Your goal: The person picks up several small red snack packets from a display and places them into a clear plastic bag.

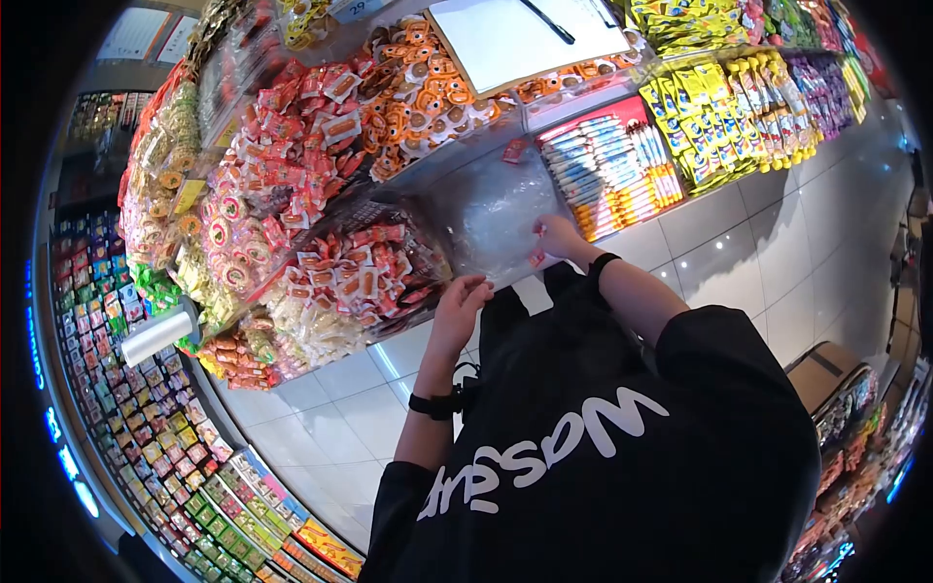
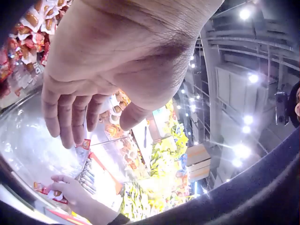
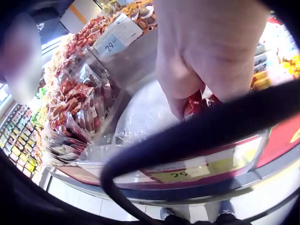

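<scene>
The right hand (image 1: 561, 236) pinches red-wrapped candy (image 3: 193, 104); clear plastic (image 1: 498, 206) is beneath its fingers (image 3: 176, 89). The left hand (image 1: 457, 309) is relaxed, empty.

A black pen (image 1: 560, 30) is lying on a paper-covered clipboard (image 1: 501, 56) at twelve o'clock, a whitish plastic roll (image 1: 155, 337) jutting at nine.

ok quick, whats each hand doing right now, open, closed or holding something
Left hand: open, fingers relaxed, holding nothing.
Right hand: closed, pinching a small red-wrapped piece.
</scene>
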The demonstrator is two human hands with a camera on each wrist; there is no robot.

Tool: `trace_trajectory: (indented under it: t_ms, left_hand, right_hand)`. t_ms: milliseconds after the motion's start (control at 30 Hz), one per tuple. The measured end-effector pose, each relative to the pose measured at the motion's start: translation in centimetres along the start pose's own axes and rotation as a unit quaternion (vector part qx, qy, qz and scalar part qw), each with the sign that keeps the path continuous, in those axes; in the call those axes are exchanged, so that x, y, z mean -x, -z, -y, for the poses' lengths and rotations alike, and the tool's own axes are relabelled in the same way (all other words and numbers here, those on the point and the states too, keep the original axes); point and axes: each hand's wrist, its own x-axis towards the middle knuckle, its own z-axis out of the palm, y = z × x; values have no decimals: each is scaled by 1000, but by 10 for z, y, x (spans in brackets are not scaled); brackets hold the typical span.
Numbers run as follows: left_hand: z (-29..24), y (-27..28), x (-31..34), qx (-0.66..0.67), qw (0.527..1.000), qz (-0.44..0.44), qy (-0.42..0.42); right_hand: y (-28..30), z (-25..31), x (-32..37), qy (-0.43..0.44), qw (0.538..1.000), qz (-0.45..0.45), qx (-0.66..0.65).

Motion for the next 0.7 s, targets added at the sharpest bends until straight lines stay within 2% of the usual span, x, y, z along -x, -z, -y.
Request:
trace_trajectory:
  t_ms: [67, 167, 233, 333, 367, 467, 533, 600, 700]
  left_hand:
    - [4, -10, -7, -16, 1000, -17, -2]
    - [13, -16, -19, 10, 997, -59, 50]
    - [10, -19, -23, 80, 991, -78, 77]
    - [-13, -27, -21, 312, 945, 51, 81]
    - [-14, -28, -23, 354, 928, 92, 73]
    - [-37, -39, -20, 420, 901, 95, 56]
    - [-38, -42, -18, 395, 913, 83, 61]
    - [-37, -42, -15, 372, 924, 64, 63]
    - [-35, -41, -6, 393, 914, 75, 73]
  right_hand:
    - [14, 12, 3, 21, 999, -4, -43]
    - [40, 45, 19, 13, 984, 22, -175]
    - [69, 85, 39, 25, 955, 97, -281]
    - [86, 130, 65, 84, 905, 177, -379]
    - [86, 140, 69, 111, 888, 197, -400]
    - [64, 157, 79, 276, 930, 31, -242]
    - [61, 160, 84, 313, 939, -31, -142]
    - [58, 162, 86, 339, 935, -87, -52]
    - [49, 156, 82, 394, 902, -172, -35]
